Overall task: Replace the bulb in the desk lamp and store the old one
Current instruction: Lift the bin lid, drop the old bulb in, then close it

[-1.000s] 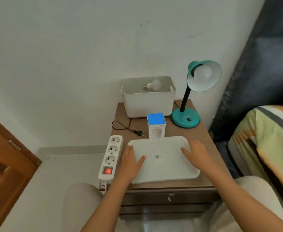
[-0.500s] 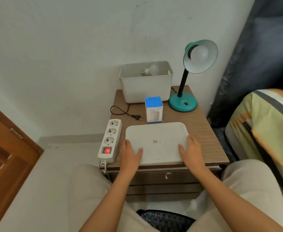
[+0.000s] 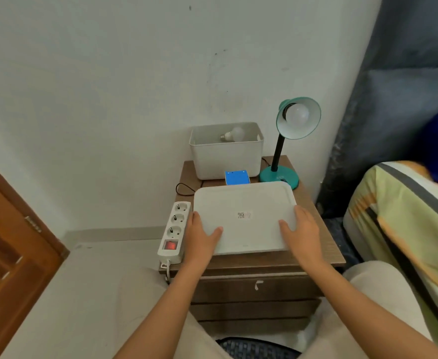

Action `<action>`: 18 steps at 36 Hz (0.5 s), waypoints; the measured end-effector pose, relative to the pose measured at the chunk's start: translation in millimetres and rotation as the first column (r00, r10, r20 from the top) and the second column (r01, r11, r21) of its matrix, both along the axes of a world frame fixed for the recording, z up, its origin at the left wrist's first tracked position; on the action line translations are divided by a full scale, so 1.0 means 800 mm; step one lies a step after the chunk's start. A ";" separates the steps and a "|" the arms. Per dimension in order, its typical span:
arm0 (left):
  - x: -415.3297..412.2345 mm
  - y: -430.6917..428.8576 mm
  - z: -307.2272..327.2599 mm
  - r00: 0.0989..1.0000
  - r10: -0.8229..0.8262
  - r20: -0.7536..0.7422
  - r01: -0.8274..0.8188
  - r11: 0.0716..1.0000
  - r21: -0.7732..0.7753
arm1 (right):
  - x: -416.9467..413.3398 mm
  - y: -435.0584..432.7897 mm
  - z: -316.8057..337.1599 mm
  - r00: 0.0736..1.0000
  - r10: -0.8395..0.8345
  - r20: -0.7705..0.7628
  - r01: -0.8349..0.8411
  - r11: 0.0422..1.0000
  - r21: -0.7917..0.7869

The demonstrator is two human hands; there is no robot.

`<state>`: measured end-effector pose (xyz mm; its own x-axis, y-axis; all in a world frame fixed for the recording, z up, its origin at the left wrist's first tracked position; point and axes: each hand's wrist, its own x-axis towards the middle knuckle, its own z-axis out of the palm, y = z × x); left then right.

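A teal desk lamp (image 3: 277, 174) stands at the back right of the nightstand (image 3: 324, 244), with a white bulb (image 3: 296, 115) screwed into its shade. Another white bulb (image 3: 234, 134) lies inside the open white bin (image 3: 225, 156) against the wall. A blue bulb box (image 3: 237, 177) stands in front of the bin. A flat white lid (image 3: 246, 203) is held off the nightstand, its far edge hiding the lower part of the box. My left hand (image 3: 202, 237) grips its near left corner and my right hand (image 3: 303, 234) its near right corner.
A white power strip (image 3: 173, 229) with a lit red switch lies on the left edge of the nightstand. The lamp's black cord and plug (image 3: 184, 189) lie unplugged behind it. A bed (image 3: 407, 216) is at the right, a wooden door (image 3: 10, 255) at the left.
The lid, flat on the nightstand before, is now raised in both hands and covers part of the blue box. My view has pulled back and up.
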<state>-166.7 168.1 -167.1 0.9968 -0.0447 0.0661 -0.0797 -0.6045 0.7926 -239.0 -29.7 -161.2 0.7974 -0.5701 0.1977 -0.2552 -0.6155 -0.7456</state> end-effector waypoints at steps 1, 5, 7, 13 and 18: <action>0.008 -0.001 0.011 1.000 0.002 0.030 -0.001 1.000 -0.014 | 0.006 -0.001 0.013 0.999 0.005 0.035 -0.004 1.000 -0.016; 0.044 -0.003 0.055 0.990 0.005 0.140 -0.001 1.000 -0.029 | 0.039 -0.005 0.062 0.991 0.030 0.131 -0.023 0.999 -0.049; 0.067 -0.003 0.072 0.986 0.005 0.167 0.001 0.999 -0.033 | 0.063 -0.009 0.078 0.989 0.051 0.139 -0.044 0.998 -0.055; 0.138 -0.004 0.108 0.979 0.028 0.200 -0.019 0.999 -0.046 | 0.142 -0.018 0.104 0.986 0.090 0.142 -0.085 0.996 -0.038; 0.203 -0.010 0.118 0.984 0.021 0.179 -0.022 1.000 -0.001 | 0.207 -0.031 0.106 0.989 0.133 0.066 -0.132 0.991 -0.027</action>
<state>-4.5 160.3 -72.7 0.9696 -0.0236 0.2437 -0.2073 -0.6087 0.7658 -73.3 -54.4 -76.2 0.8499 -0.4554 0.2652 -0.1198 -0.6571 -0.7443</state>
